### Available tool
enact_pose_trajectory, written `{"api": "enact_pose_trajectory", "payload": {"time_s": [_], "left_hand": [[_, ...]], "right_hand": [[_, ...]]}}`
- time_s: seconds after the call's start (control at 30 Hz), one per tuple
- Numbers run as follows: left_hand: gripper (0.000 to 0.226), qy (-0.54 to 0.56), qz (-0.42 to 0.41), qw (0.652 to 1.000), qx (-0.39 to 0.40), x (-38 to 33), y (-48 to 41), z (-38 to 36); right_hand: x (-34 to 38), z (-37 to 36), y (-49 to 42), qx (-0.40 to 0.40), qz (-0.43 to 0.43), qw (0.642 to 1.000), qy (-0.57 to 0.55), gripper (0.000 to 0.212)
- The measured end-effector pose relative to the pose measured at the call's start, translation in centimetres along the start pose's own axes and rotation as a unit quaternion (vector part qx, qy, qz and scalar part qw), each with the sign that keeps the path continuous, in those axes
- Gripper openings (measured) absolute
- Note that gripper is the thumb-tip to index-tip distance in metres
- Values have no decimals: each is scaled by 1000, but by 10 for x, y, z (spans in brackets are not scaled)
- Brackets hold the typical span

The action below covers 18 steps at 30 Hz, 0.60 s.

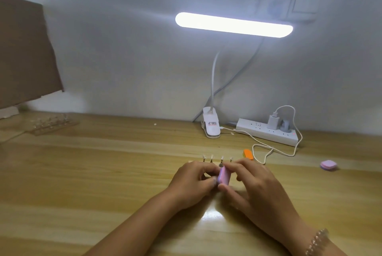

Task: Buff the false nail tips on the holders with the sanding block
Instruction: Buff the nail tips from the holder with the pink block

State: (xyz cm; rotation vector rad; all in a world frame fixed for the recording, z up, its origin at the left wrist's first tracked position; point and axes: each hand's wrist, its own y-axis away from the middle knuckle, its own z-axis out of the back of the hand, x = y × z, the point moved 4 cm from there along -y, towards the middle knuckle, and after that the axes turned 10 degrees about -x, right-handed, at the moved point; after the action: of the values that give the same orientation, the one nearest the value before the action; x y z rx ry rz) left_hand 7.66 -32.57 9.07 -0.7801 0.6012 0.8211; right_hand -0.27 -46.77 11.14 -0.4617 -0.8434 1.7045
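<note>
A pink and purple sanding block [285, 176] stands on edge between my two hands at the middle of the wooden desk. My right hand [253, 185] grips it with thumb below and fingers curled over its top. My left hand [193, 181] has its fingers curled round something small against the block's left face, most likely a nail holder, though it is hidden. Just beyond my fingers stands a row of small holders with pale false nail tips [211, 157].
An orange sanding block [248, 154] and a pink one [328, 165] lie to the right. A clip lamp [211, 126], a white power strip [268, 131] and a looping cable sit behind. A clear rack with more holders [51, 124] and cardboard are at far left.
</note>
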Motion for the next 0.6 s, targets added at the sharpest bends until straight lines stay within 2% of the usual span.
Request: {"api": "enact_pose_trajectory", "payload": {"time_s": [0.03, 0.13, 0.27, 0.4, 0.53, 0.6], "left_hand": [[21, 1, -1, 1000, -1, 0, 0, 0], [17, 9, 6, 1000, -3, 0, 0, 0], [19, 8, 7, 1000, -5, 0, 0, 0], [9, 19, 18, 1000, -6, 1, -1, 0], [21, 35, 25, 999, -3, 1, 0, 0], [12, 35, 24, 999, -4, 2, -1, -1]], "right_hand": [[1, -1, 0, 6, 5, 1000, -6, 42], [-7, 2, -1, -1, -48, 999, -15, 36], [3, 0, -1, 11, 6, 1000, -15, 40], [-9, 0, -1, 18, -54, 998, -23, 27], [0, 1, -1, 12, -15, 999, -45, 36], [-5, 2, -2, -5, -42, 997, -60, 34]]}}
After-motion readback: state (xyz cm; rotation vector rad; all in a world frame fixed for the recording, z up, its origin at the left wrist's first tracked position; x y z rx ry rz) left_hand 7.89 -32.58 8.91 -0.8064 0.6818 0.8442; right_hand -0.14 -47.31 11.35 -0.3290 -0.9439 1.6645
